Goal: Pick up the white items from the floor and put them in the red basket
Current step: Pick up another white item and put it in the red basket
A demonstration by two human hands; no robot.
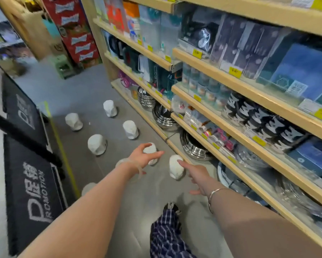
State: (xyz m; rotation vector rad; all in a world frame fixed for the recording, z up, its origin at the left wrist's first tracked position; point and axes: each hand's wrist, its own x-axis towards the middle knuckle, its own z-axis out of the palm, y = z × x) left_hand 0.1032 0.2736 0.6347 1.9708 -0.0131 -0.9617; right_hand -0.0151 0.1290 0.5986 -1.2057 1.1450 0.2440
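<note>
At the far left of your view stands a black display panel (pixel 31 185) with white "PROMOTION" lettering, crossed by a black bar (pixel 24 138). Just right of it, the grey floor (pixel 93 90) carries the white items, small rounded cup-like pieces with a faceted surface. One white item (pixel 73 121) sits far left, another (pixel 97 144) nearer to you, and a partly hidden one (pixel 87 188) peeks out behind your left forearm. Further right, one (pixel 110 108) stands farthest away and one (pixel 130 129) sits a little nearer.

Your left hand (pixel 144 157), with a clear bangle (pixel 130 167) at the wrist, is spread over a white item (pixel 150 152) in the middle of the floor; thumb and fingers arc round it, but you cannot tell whether they have actually gripped it. Just to the right, another white item (pixel 176 167) stands beside the shelf base. Your right hand (pixel 196 176), with a thin silver bracelet (pixel 215 199) on the wrist, reaches toward it with fingers straight and relaxed, a fingertip at its top edge, holding nothing.

Near you, a dark blue checked trouser leg (pixel 165 233) shows at the bottom. Along the right run pale wooden shelves (pixel 249 90) with yellow price tags, boxed goods and stacked shiny steel bowls (pixel 165 118) low down.
</note>
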